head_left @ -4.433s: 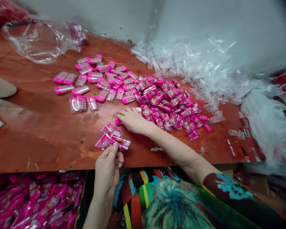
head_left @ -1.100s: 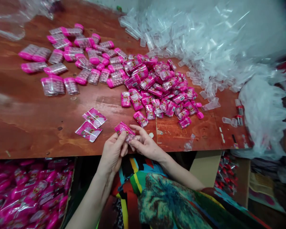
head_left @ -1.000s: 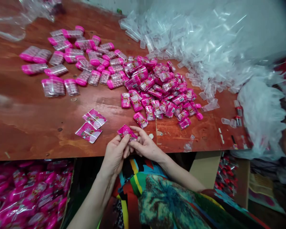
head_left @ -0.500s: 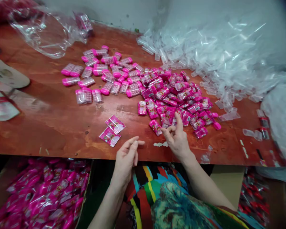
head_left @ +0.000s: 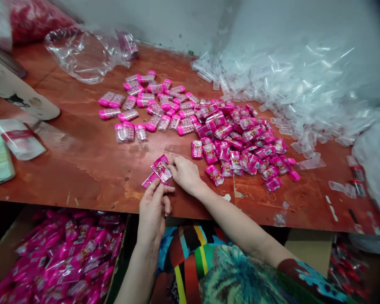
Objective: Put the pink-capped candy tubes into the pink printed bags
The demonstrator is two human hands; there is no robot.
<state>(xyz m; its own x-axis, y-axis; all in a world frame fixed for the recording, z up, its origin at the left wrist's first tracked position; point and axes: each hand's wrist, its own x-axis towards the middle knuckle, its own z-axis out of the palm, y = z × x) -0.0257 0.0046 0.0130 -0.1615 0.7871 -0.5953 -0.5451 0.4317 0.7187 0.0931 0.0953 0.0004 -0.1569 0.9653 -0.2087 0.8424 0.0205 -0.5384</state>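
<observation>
Two flat pink printed wrappers overlap on the table in front of me. The upper wrapper (head_left: 161, 166) has its right edge pinched by my right hand (head_left: 187, 175), whose fingers are curled. My left hand (head_left: 152, 207) is at the near edge of the lower wrapper (head_left: 150, 180), thumb and forefinger drawn together on it. To the right lies a heap of pink wrapped packs (head_left: 250, 135). Behind the wrappers, small clear bottles with pink caps and pale pink candy balls (head_left: 153, 99) are scattered on their sides.
A large pile of clear plastic containers (head_left: 288, 84) fills the back right of the wooden table (head_left: 82, 169). A clear plastic bag (head_left: 82, 55) lies at back left. Below the edge, a box holds pink packs (head_left: 63, 257). Red-and-clear items (head_left: 348, 266) are below right.
My right hand has moved left from the heap of packs to the upper wrapper. My left hand has moved left and forward onto the lower one. The view has shifted slightly left.
</observation>
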